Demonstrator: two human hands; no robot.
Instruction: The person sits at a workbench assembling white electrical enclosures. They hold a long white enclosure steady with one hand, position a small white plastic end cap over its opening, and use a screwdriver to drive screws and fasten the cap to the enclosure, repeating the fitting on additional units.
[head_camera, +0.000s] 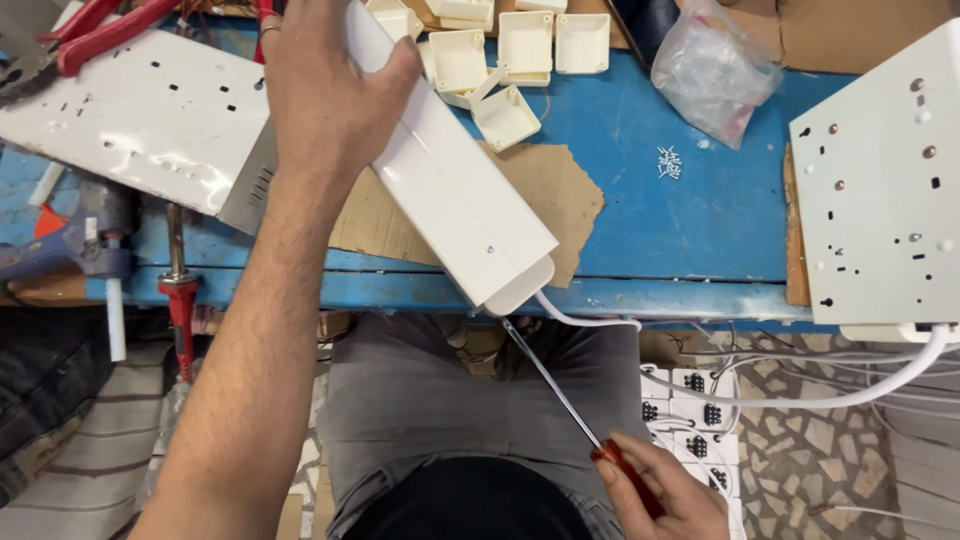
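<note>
Housing: I see the long white housing (455, 180) lying diagonally mid-frame on the blue surface (680, 220); probably light, stiff, smooth plastic.
Left hand (325, 95): clamped around its upper end.
Right hand (665, 490): fingers wrapped on the red-handled screwdriver (580, 420), tip at the lower end cap.
Hold: gripped mid-body, I judge.

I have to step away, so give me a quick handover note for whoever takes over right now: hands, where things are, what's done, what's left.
Left hand: gripping the long white housing, which lies slanted across the blue bench.
Right hand: holding the red-handled screwdriver, tip at the housing's near end cap.
White cable exits that end. Loose screws and spare end caps lie on the bench.
Done: near cap looks seated.
Left: probably fastening it; whether its screw is in cannot be seen.
</note>
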